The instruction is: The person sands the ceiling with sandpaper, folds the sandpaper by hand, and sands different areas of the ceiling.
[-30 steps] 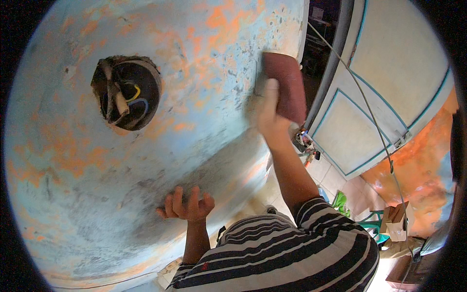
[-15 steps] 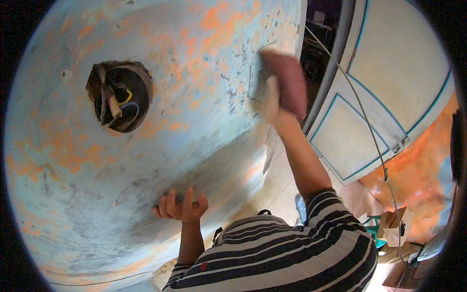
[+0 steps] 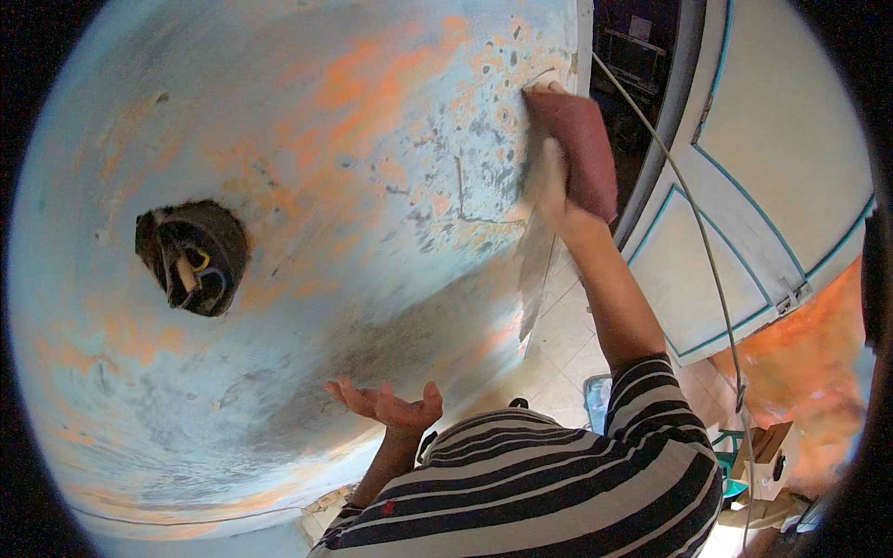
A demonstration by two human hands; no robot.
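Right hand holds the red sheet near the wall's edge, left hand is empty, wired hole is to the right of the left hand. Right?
One slip: the wired hole is to the left of the left hand, per the head view. The rest stands: left hand empty, right hand holding the red sheet near the wall's edge.

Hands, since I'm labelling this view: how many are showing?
2: the right hand, upper right of centre, holding a dark red sheet at the wall's edge; the left hand, lower centre, open before the wall.
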